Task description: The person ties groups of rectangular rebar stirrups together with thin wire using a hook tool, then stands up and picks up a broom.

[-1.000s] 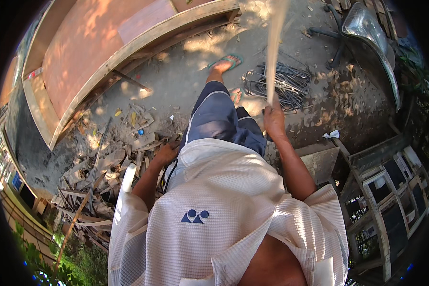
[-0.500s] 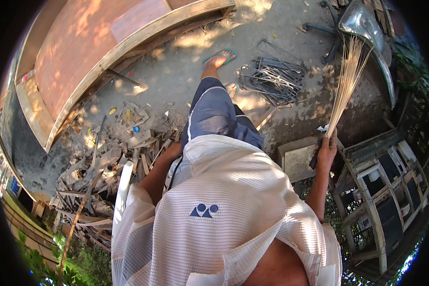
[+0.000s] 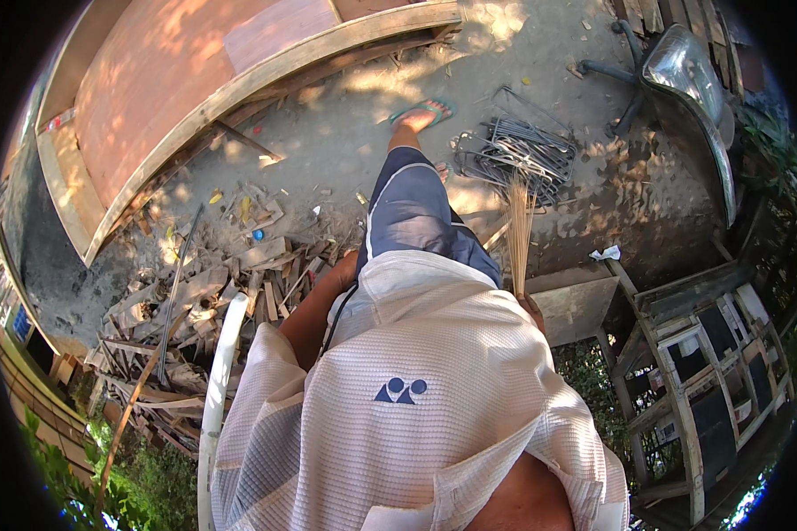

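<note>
My right hand (image 3: 531,311) grips a stick broom (image 3: 520,239) at my right side. Its pale bristles point forward, away from me, and their tips overlap the near edge of a pile of bent metal rods (image 3: 533,146) on the ground. The shirt covers the broom's handle and most of that hand. My left hand (image 3: 344,269) hangs beside my left thigh, close to the dark shorts, with its fingers hidden from sight. Below it lies a heap of wood scraps (image 3: 248,274).
A large wooden frame with a reddish panel (image 3: 159,97) stands at the far left. At the far right is a chair with a shiny seat (image 3: 682,71). A worn wooden rack (image 3: 713,380) and a pale board (image 3: 577,310) are on my right. A white curved bar (image 3: 221,380) rises at my left.
My right hand has swung the broom inward to the left, from beside the chair to in front of the metal rods. The hand is now partly behind the shirt.
</note>
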A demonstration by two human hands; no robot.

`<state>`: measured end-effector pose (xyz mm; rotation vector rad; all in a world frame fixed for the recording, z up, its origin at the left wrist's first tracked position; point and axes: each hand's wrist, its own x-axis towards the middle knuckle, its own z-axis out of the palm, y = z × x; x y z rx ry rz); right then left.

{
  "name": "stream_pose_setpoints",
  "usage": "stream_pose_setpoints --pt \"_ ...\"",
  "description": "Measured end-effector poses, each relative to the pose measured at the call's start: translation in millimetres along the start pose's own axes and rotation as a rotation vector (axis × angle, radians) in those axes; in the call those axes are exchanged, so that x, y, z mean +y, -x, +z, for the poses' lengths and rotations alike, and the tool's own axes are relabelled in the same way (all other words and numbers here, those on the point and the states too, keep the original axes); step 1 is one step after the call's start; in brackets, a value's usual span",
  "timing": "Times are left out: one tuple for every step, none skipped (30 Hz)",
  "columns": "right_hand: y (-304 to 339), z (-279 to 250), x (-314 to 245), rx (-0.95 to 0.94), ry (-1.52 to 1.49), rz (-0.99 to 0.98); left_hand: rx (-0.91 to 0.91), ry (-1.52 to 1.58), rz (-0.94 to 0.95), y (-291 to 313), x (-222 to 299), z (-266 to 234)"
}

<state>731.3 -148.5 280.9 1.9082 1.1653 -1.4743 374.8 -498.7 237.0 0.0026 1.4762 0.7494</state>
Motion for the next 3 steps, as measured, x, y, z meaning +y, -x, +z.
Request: stream_pose_setpoints --pt "-1 -9 -2 0.024 0.055 -0.009 0.004 0.074 -0.047 1 2 1" --pt "-3 -20 -5 0.045 0.12 -0.019 0.015 0.157 -0.094 3 3 5" --pt "-5 -28 -6 0.066 0.186 -0.03 0.0 0.351 -0.151 -9 -24 13"
